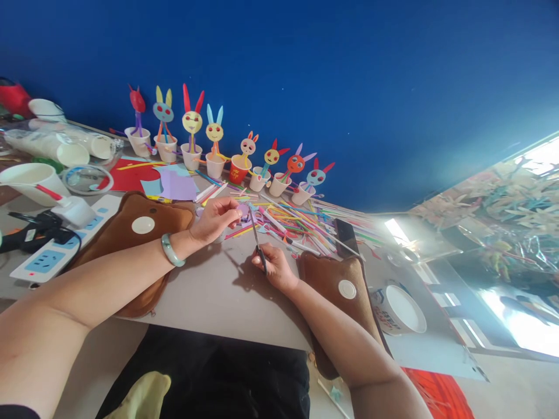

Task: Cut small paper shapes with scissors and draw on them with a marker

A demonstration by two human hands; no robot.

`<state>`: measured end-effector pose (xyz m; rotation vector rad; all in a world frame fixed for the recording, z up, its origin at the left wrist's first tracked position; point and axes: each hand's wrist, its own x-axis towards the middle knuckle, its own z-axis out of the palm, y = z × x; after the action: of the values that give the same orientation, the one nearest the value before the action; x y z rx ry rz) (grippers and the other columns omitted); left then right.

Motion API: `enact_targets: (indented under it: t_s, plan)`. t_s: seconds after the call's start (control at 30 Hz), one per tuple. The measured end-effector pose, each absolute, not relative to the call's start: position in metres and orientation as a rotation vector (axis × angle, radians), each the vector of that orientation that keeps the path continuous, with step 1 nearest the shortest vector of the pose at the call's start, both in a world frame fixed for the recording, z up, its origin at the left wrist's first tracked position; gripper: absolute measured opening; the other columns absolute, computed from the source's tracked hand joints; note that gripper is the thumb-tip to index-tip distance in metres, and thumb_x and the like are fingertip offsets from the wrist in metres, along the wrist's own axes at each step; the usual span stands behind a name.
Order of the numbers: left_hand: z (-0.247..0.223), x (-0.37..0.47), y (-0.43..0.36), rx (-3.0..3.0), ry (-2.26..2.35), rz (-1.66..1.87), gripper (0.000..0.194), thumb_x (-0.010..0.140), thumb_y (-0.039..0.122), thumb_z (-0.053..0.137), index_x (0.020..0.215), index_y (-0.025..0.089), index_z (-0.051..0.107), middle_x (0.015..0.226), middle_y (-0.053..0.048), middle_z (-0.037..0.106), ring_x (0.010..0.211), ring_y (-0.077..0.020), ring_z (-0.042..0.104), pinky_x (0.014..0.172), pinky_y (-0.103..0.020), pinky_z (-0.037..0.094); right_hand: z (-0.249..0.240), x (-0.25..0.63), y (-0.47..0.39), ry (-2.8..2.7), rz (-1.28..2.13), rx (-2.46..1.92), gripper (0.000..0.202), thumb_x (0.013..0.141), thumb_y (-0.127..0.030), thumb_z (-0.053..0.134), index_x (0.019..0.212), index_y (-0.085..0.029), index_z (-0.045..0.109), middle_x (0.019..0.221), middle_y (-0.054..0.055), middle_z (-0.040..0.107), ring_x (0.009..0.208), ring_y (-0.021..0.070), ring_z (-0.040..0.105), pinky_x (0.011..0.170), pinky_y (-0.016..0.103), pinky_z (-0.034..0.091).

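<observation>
Near the middle of the head view, my left hand (218, 218) pinches a small purple paper piece (244, 210) between thumb and fingertips. My right hand (279, 269) grips a pair of scissors (258, 241) by its dark handles, the blades pointing up toward that paper. The blade tips are close to the piece; whether they touch it I cannot tell. Both hands are above the grey table (209, 297). Behind them lies a loose heap of coloured pipe cleaners and strips (301, 224), with some marker-like pens among them.
Several paper cups with rabbit-faced figures (192, 122) line the blue wall. Brown cushions (144, 233) lie under both forearms. A power strip (52, 256) with plugs stands left, below stacked cups (65, 145). A black phone (345, 235) and a paper tub (404, 308) are at right.
</observation>
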<state>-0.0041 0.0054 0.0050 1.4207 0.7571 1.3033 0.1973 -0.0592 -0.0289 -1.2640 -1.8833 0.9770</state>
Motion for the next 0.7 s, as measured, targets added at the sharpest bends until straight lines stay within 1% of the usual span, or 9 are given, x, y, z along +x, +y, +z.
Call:
enact_targets:
  t_s: [0.1, 0.2, 0.3, 0.47, 0.6, 0.7]
  plan:
    - [0.005, -0.004, 0.006, 1.429, 0.760, 1.307, 0.020, 0.073, 0.029, 0.064, 0.061, 0.017, 0.054, 0.051, 0.003, 0.053, 0.046, -0.0074, 0.046, 0.048, -0.021, 0.040, -0.028, 0.196, -0.059, -1.846, 0.985, -1.282, 0.056, 0.078, -0.071, 0.060, 0.057, -0.020, 0.051, 0.059, 0.000, 0.053, 0.066, 0.0156, 0.047, 0.066, 0.030, 0.038]
    - [0.005, -0.003, 0.005, 1.420, 0.777, 1.270, 0.021, 0.072, 0.030, 0.065, 0.060, 0.017, 0.053, 0.051, 0.003, 0.053, 0.046, -0.0072, 0.045, 0.047, -0.021, 0.038, -0.028, 0.195, -0.059, -1.791, 0.992, -1.285, 0.053, 0.077, -0.068, 0.062, 0.057, -0.020, 0.051, 0.058, 0.000, 0.052, 0.062, 0.0144, 0.045, 0.063, 0.029, 0.038]
    - [0.003, 0.000, 0.003, 1.416, 0.783, 1.157, 0.023, 0.074, 0.032, 0.065, 0.060, 0.017, 0.054, 0.051, 0.003, 0.052, 0.046, -0.0078, 0.046, 0.046, -0.021, 0.038, -0.029, 0.194, -0.058, -1.660, 1.027, -1.298, 0.049, 0.077, -0.063, 0.065, 0.059, -0.020, 0.052, 0.056, -0.002, 0.048, 0.058, 0.0120, 0.041, 0.058, 0.027, 0.036]
    - [-0.005, 0.007, -0.001, 1.485, 0.836, 0.930, 0.022, 0.074, 0.031, 0.066, 0.060, 0.016, 0.060, 0.056, 0.000, 0.058, 0.050, -0.0097, 0.052, 0.048, -0.021, 0.041, -0.030, 0.193, -0.055, -1.367, 1.127, -1.244, 0.042, 0.072, -0.057, 0.072, 0.066, -0.018, 0.058, 0.060, -0.002, 0.050, 0.056, 0.0106, 0.041, 0.054, 0.026, 0.036]
    - [-0.011, 0.009, -0.003, 1.582, 0.852, 0.765, 0.020, 0.075, 0.030, 0.064, 0.060, 0.016, 0.064, 0.050, 0.001, 0.057, 0.045, -0.0091, 0.049, 0.044, -0.019, 0.035, -0.031, 0.192, -0.054, -1.270, 1.193, -1.213, 0.038, 0.069, -0.052, 0.076, 0.068, -0.018, 0.059, 0.061, -0.003, 0.048, 0.057, 0.0099, 0.040, 0.055, 0.025, 0.034]
    - [-0.015, 0.009, -0.004, 1.616, 0.836, 0.721, 0.021, 0.076, 0.031, 0.064, 0.061, 0.016, 0.064, 0.049, 0.002, 0.057, 0.044, -0.0085, 0.048, 0.044, -0.019, 0.034, -0.032, 0.192, -0.053, -1.254, 1.225, -1.220, 0.036, 0.068, -0.049, 0.077, 0.067, -0.019, 0.058, 0.059, -0.004, 0.047, 0.056, 0.0093, 0.038, 0.055, 0.025, 0.033]
